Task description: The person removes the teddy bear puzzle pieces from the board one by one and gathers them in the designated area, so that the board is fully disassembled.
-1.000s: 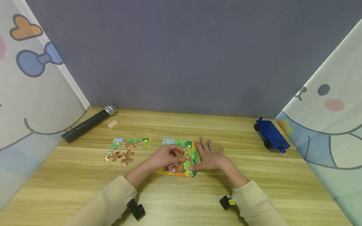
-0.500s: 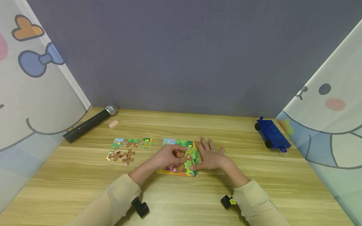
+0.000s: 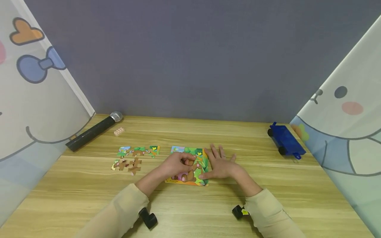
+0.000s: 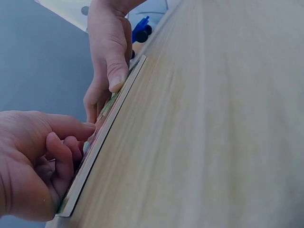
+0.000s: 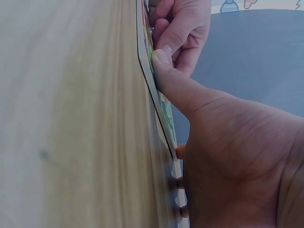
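A jigsaw puzzle [image 3: 202, 162] with a bear picture lies in its thin board on the table. Over its middle, my left hand [image 3: 175, 165] has its fingers curled, thumb and forefinger pinching at a brown puzzle piece that they mostly hide. In the left wrist view, the left fingertips meet the picture just above the board's edge [image 4: 102, 142]. My right hand [image 3: 221, 165] is spread flat at the puzzle's right side. Its thumb [image 5: 164, 61] rests on the board, while the other fingers reach past the edge onto the table.
Several loose puzzle pieces [image 3: 134, 165] lie left of the board. Behind them are a small pink toy brick [image 3: 119, 131] and a black microphone [image 3: 93, 132]. A blue toy wagon [image 3: 285, 141] stands at the right. A grey panel [image 3: 190, 59] rises along the table's back edge.
The left hand has shifted slightly right and its fingers have moved a little over the puzzle. The right hand stays in place, and the loose pieces have not moved.
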A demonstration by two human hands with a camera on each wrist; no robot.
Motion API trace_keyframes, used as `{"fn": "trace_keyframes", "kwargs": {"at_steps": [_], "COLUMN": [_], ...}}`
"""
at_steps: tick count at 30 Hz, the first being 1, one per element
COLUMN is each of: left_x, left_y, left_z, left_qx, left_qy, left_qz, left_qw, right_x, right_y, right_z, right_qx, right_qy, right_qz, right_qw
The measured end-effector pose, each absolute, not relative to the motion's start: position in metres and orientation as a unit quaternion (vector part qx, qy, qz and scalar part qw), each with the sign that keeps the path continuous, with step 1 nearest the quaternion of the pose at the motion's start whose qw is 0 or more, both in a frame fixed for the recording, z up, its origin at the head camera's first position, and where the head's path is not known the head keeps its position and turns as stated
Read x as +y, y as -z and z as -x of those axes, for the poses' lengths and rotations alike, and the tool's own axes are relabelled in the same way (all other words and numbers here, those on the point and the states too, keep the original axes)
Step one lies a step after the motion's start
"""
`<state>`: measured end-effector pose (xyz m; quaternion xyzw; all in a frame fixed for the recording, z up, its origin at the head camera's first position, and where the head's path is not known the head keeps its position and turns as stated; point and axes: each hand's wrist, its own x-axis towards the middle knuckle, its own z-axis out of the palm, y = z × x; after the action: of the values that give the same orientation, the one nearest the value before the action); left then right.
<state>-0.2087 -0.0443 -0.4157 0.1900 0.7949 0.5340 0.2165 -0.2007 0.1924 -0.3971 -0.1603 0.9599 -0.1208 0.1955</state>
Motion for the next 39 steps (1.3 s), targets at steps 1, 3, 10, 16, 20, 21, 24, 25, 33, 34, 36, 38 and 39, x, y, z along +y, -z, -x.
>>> {"fn": "trace_keyframes", "kwargs": {"at_steps": [1, 3, 10, 16, 20, 21, 24, 25, 33, 34, 36, 38, 39], "left_x": [-0.044, -0.045, -0.046, -0.046, -0.046, -0.046, -0.044, -0.044, -0.041, -0.040, -0.040, -0.040, -0.040], "left_y": [0.416, 0.416, 0.417, 0.417, 0.418, 0.418, 0.419, 0.420, 0.419, 0.419, 0.419, 0.420, 0.420], "left_z": [0.209, 0.209, 0.209, 0.208, 0.208, 0.208, 0.208, 0.208, 0.206, 0.206, 0.206, 0.207, 0.207], "left_qx": [0.795, 0.790, 0.765, 0.752, 0.750, 0.750, 0.747, 0.746, 0.735, 0.733, 0.730, 0.727, 0.725], "left_qy": [-0.535, -0.543, -0.581, -0.601, -0.604, -0.605, -0.609, -0.611, -0.628, -0.631, -0.635, -0.639, -0.640], "left_qz": [-0.189, -0.184, -0.162, -0.155, -0.155, -0.155, -0.156, -0.156, -0.145, -0.142, -0.138, -0.135, -0.134], "left_qw": [0.215, 0.217, 0.225, 0.223, 0.219, 0.218, 0.215, 0.214, 0.212, 0.212, 0.213, 0.214, 0.215], "right_x": [0.192, 0.192, 0.192, 0.193, 0.193, 0.192, 0.193, 0.193, 0.194, 0.193, 0.192, 0.191, 0.191], "right_y": [0.397, 0.397, 0.394, 0.395, 0.394, 0.394, 0.396, 0.398, 0.403, 0.400, 0.395, 0.393, 0.392], "right_z": [0.201, 0.200, 0.200, 0.201, 0.201, 0.201, 0.202, 0.203, 0.205, 0.205, 0.203, 0.202, 0.202], "right_qx": [0.960, 0.959, 0.958, 0.958, 0.956, 0.956, 0.956, 0.956, 0.957, 0.956, 0.956, 0.955, 0.956], "right_qy": [0.123, 0.124, 0.130, 0.131, 0.133, 0.133, 0.134, 0.131, 0.138, 0.138, 0.136, 0.138, 0.136], "right_qz": [0.161, 0.162, 0.162, 0.163, 0.162, 0.163, 0.161, 0.159, 0.160, 0.160, 0.162, 0.162, 0.161], "right_qw": [0.196, 0.197, 0.198, 0.196, 0.203, 0.205, 0.207, 0.210, 0.199, 0.201, 0.205, 0.206, 0.205]}}
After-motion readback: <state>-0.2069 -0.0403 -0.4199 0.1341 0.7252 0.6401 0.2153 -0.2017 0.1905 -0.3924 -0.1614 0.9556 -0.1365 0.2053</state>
